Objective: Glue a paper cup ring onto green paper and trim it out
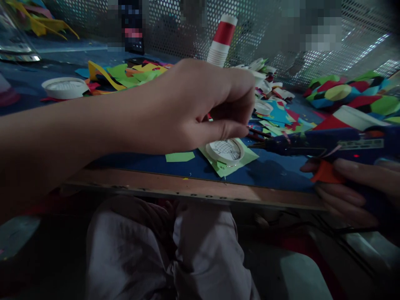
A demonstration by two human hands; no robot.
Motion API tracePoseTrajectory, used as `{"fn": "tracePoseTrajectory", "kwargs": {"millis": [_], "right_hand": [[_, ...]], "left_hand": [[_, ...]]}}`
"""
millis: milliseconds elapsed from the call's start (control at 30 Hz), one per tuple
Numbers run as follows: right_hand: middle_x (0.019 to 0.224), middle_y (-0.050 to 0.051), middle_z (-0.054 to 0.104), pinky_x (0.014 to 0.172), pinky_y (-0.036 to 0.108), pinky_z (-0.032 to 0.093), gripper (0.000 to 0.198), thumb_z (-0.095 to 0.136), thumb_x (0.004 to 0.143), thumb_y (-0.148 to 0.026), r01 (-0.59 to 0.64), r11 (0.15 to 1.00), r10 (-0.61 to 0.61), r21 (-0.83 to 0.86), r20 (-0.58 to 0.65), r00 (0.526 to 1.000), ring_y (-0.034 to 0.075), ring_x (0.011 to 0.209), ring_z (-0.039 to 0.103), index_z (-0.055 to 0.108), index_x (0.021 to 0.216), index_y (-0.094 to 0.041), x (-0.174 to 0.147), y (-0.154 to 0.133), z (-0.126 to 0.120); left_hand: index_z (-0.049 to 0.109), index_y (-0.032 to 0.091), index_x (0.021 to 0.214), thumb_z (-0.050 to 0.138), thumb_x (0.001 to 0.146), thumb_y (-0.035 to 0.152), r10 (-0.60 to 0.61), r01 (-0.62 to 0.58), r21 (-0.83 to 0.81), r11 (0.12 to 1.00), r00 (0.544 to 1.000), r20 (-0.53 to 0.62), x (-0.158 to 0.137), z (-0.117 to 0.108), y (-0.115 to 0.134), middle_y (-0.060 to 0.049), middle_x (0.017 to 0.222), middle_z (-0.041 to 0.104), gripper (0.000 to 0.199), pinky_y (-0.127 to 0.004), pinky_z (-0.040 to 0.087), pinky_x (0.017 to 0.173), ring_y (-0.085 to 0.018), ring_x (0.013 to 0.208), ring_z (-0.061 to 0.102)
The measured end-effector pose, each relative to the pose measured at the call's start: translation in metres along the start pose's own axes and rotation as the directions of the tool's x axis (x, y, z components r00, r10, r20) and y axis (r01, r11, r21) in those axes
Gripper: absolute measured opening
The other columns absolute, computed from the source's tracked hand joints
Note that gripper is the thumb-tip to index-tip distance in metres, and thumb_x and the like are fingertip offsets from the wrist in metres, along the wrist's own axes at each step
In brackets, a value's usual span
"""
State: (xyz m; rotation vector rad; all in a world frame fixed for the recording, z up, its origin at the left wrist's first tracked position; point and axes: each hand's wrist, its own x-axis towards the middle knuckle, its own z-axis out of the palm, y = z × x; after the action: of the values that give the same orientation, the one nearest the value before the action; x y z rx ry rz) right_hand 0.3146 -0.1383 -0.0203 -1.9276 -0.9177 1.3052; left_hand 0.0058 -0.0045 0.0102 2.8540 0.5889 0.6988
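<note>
My right hand [356, 183] grips a dark blue glue gun [315, 141], with fingers around its orange trigger [328, 171]. The gun's nozzle points left, close to a round white paper cup base [225, 151] with dark lines on its face. That base rests on a light green paper square [221, 170] near the table's front edge. Above and just behind it is my left hand [215, 104], fingers curled and thumb pressed in. Thin dark reddish pieces show by its fingertips; what it holds, if anything, I cannot make out.
A stack of paper cups [222, 39] leans behind my left hand. Coloured paper scraps [134, 73] lie at the back left, beside another white round base [65, 87]. More cut paper [346, 93] and a white cup [356, 117] are at the right, before a perforated metal screen [168, 25].
</note>
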Motion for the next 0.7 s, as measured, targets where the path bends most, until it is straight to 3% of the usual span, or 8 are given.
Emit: {"fn": "tracePoseTrajectory", "kwargs": {"millis": [67, 167, 300, 400, 533, 633, 700], "right_hand": [[0.034, 0.004, 0.042, 0.034, 0.032, 0.029, 0.053, 0.069, 0.066, -0.068, 0.011, 0.999, -0.010, 0.050, -0.032, 0.999, 0.015, 0.028, 0.040, 0.048, 0.045, -0.025, -0.003, -0.001, 0.003], [0.033, 0.004, 0.042, 0.033, 0.031, 0.028, 0.055, 0.071, 0.067, -0.067, 0.000, 0.998, 0.000, 0.061, -0.010, 1.000, 0.013, 0.028, 0.039, 0.048, 0.041, -0.023, -0.005, -0.001, 0.008], [0.033, 0.005, 0.041, 0.032, 0.030, 0.029, 0.056, 0.069, 0.069, -0.066, 0.027, 0.998, -0.027, 0.050, -0.002, 1.000, 0.012, 0.029, 0.038, 0.049, 0.041, -0.022, -0.005, -0.001, 0.010], [0.033, 0.003, 0.038, 0.030, 0.030, 0.028, 0.054, 0.071, 0.068, -0.064, 0.061, 0.997, -0.060, 0.053, -0.019, 0.998, 0.012, 0.028, 0.035, 0.044, 0.044, -0.024, -0.006, -0.002, 0.011], [0.033, 0.002, 0.038, 0.029, 0.030, 0.028, 0.054, 0.075, 0.065, -0.062, 0.070, 0.995, -0.069, 0.073, -0.026, 0.997, 0.014, 0.029, 0.036, 0.041, 0.046, -0.025, -0.006, -0.003, 0.014], [0.032, 0.003, 0.039, 0.030, 0.029, 0.029, 0.054, 0.074, 0.063, -0.066, 0.049, 0.998, -0.050, 0.048, 0.005, 0.999, 0.013, 0.028, 0.036, 0.045, 0.043, -0.024, -0.007, -0.005, 0.016], [0.030, 0.003, 0.039, 0.031, 0.028, 0.030, 0.057, 0.072, 0.063, -0.068, 0.055, 0.998, -0.055, 0.015, -0.017, 0.998, 0.012, 0.028, 0.037, 0.046, 0.040, -0.024, -0.008, -0.004, 0.017]], "left_hand": [[0.060, 0.018, 0.102, 0.034, 0.086, 0.049, -0.016, 0.021, 0.084, 0.996, 0.998, -0.063, 0.000, 0.001, -0.003, 0.011, 0.083, 0.060, 0.044, -0.026, 0.043, 0.072, -0.013, 0.088, 0.068], [0.062, 0.015, 0.092, 0.023, 0.089, 0.047, -0.032, 0.049, 0.138, 0.989, 0.992, -0.123, 0.001, -0.001, -0.002, 0.010, 0.072, 0.058, 0.050, -0.024, 0.041, 0.067, -0.011, 0.077, 0.067], [0.062, 0.011, 0.076, 0.017, 0.087, 0.045, -0.118, 0.131, 0.091, 0.987, 0.984, -0.135, -0.001, -0.011, 0.006, 0.012, 0.058, 0.053, 0.058, -0.020, 0.039, 0.064, -0.005, 0.065, 0.066], [0.061, 0.007, 0.070, 0.011, 0.081, 0.032, -0.128, 0.145, 0.067, 0.987, 0.969, -0.209, -0.004, -0.014, 0.009, 0.013, 0.060, 0.053, 0.057, -0.021, 0.039, 0.064, -0.004, 0.064, 0.066], [0.063, 0.009, 0.084, 0.030, 0.081, 0.025, -0.129, 0.107, -0.106, 0.989, 0.965, -0.230, -0.003, -0.014, 0.013, 0.014, 0.079, 0.063, 0.037, -0.023, 0.043, 0.069, -0.009, 0.081, 0.069], [0.063, 0.012, 0.096, 0.043, 0.082, 0.022, -0.098, 0.048, -0.242, 0.969, 0.975, -0.197, 0.000, -0.018, 0.013, 0.015, 0.081, 0.064, 0.027, -0.024, 0.045, 0.073, -0.010, 0.083, 0.070], [0.060, 0.016, 0.107, 0.043, 0.084, 0.030, -0.243, 0.190, -0.301, 0.934, 0.958, -0.150, 0.000, -0.022, 0.004, 0.016, 0.084, 0.062, 0.032, -0.027, 0.045, 0.073, -0.013, 0.089, 0.070]]}}
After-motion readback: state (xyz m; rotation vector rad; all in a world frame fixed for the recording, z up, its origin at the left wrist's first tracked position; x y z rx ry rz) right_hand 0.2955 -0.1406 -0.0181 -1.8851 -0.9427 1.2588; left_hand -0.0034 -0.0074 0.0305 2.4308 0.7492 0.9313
